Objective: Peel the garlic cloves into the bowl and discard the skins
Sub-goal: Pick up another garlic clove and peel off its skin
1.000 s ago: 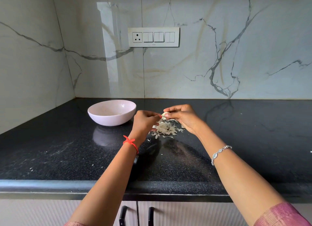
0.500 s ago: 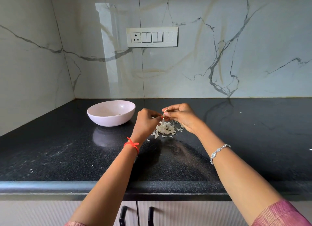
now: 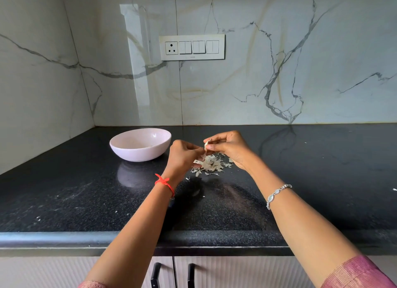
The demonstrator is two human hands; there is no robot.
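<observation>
My right hand (image 3: 228,147) pinches a small garlic clove (image 3: 207,143) between thumb and fingers, above a pile of papery garlic skins (image 3: 211,164) on the black counter. My left hand (image 3: 182,156) is curled close beside it, fingertips at the clove's lower edge and pinching a bit of skin there. A pale pink bowl (image 3: 140,145) stands to the left of both hands; its contents are barely visible from here.
The black granite counter (image 3: 322,180) runs wall to wall, with marble walls at the back and left. A switch panel (image 3: 191,47) is on the back wall. Stray skin flecks (image 3: 394,189) lie at the far right. Cabinet handles (image 3: 171,275) are below the counter's front edge.
Both hands stay over the skin pile; my left hand has drawn slightly down and away from the clove, peeling at it. The bowl has not moved.
</observation>
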